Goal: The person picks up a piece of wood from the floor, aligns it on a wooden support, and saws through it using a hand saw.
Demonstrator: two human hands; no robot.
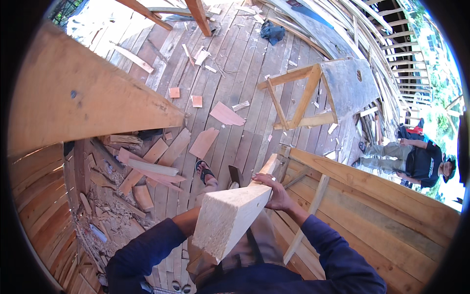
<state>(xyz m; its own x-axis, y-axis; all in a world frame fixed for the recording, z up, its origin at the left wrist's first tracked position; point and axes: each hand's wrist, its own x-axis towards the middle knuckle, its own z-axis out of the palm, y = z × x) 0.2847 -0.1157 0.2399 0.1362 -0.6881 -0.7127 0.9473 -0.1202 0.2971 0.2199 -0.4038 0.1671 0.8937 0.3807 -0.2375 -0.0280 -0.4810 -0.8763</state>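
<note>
A thick pale wooden beam (223, 218) stands tilted in front of my body, its cut end toward me. My right hand (275, 192) is wrapped round its right side, fingers over the upper edge. My left forearm (188, 220) passes behind the beam, which hides my left hand and its fingers. Just past the beam, a dark flat blade (236, 175) sticks up; whatever holds it is hidden.
A large board (83, 93) juts in at left. Planked panelling (362, 191) with a top rail lies at right. Offcuts (152, 166) and shavings litter the plank floor (230, 73). Beyond stands a wooden frame with a grey panel (350, 88). A person (416, 157) is at far right.
</note>
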